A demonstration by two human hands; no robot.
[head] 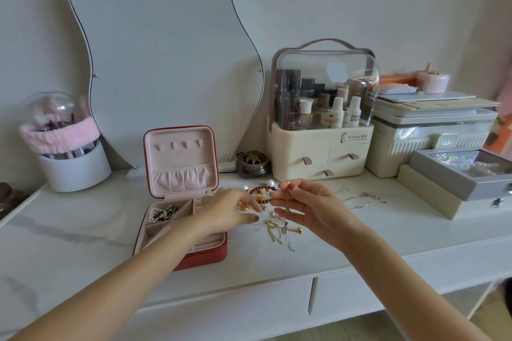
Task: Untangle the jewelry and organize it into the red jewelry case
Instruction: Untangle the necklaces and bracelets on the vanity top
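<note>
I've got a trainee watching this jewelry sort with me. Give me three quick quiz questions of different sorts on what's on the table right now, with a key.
1. True or false: the lid of the red jewelry case stands open.
2. Multiple choice: what does the right hand hold in its grip?
A. a thin chain hanging from its fingers
B. a brush
C. a bottle
3. Fill in: the pearl and dark bead jewelry already stored lies in the case's back ___ compartment.

Key:
1. True; its pink lined lid is upright.
2. A. The left hand reaches toward the red bead bracelet in the loose pile.
3. Left.
</note>
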